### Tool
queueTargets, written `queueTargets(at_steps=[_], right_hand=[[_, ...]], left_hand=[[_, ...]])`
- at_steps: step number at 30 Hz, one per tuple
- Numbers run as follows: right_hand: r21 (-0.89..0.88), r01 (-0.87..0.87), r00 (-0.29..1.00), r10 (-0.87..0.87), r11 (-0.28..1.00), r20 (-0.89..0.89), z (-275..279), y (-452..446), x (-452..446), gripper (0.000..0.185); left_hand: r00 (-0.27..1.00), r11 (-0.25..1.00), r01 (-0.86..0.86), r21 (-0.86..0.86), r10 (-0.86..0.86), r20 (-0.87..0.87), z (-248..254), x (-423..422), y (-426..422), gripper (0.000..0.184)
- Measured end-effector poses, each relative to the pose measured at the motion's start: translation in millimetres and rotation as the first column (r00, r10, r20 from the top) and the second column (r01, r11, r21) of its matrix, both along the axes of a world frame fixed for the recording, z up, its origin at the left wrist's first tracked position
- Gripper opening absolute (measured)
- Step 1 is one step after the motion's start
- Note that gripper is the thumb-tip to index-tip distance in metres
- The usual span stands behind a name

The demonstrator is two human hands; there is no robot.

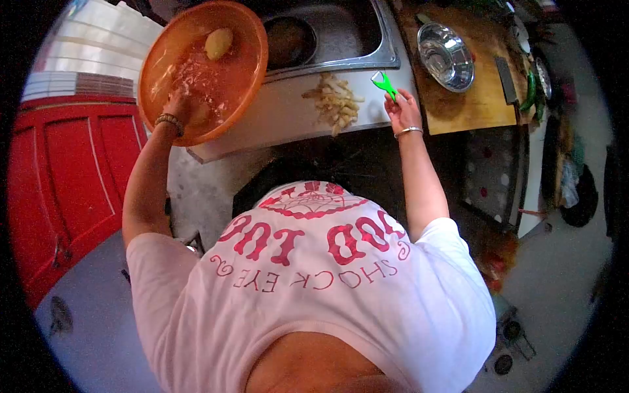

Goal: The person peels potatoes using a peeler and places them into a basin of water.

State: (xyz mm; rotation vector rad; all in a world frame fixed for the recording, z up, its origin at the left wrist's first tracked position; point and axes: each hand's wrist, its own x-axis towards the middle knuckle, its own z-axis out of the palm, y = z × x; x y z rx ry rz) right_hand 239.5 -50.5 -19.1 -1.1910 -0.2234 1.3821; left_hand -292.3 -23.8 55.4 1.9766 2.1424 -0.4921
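Note:
My left hand (187, 105) reaches into an orange basin (253, 34) of water, a bracelet at its wrist. Splashing water blurs its fingers, so what they touch is hidden. A pale yellow potato (219, 43) lies in the same basin, beyond the hand. My right hand (403, 112), raised above the counter's front edge, is closed round the handle of a green peeler (386, 85). The peeler's metal head points up and away from me. To its left, a heap of pale peelings or cut strips (338, 103) rests on the white counter (282, 108).
Behind the counter is a metal sink (347, 40) holding a dark round vessel (288, 42). On the right, a steel bowl (446, 57) stands on a wooden board (485, 108), with a dark-bladed knife (506, 80) and green peppers (531, 92) nearby. Red cabinet doors (72, 170) are at left.

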Motion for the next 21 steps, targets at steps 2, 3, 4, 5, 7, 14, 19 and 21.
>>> queueTargets(at_steps=[2,3,4,5,7,14,19,21], right_hand=[[0.035,-0.056,0.998,0.057,0.998,-0.021,11,6,-6,0.018],[0.063,-0.116,0.992,0.119,0.991,-0.036,16,10,-9,0.018],[0.072,-0.124,0.991,0.127,0.990,-0.034,19,14,-11,0.018],[0.079,-0.173,0.985,0.174,0.982,-0.009,22,21,-15,0.021],[0.101,-0.236,0.972,0.236,0.966,0.019,28,35,-22,0.024],[0.207,-0.355,0.775,0.164,0.912,0.611,95,66,-83,0.021],[0.178,-0.501,0.623,0.210,0.847,0.754,136,84,-135,0.024],[0.071,-0.666,0.490,0.364,0.743,0.792,154,87,-178,0.026]], left_hand=[[0.995,0.983,-0.099,-0.153,0.098,-0.012,11,4,-2,0.046],[0.997,0.986,-0.069,-0.150,0.073,0.021,5,-1,-4,0.046],[0.997,0.991,-0.031,-0.134,0.039,0.062,-2,-8,-6,0.046],[0.996,0.993,0.007,-0.114,0.004,0.094,-10,-14,-6,0.046],[0.988,0.996,0.052,-0.077,-0.040,0.150,-19,-19,-9,0.046],[0.978,1.000,0.013,-0.012,-0.010,0.207,-50,-46,-17,0.045],[0.976,0.984,0.072,0.162,-0.103,0.194,-59,-40,-18,0.039],[0.963,0.997,-0.058,-0.054,0.070,0.261,-9,-21,-20,0.037]])
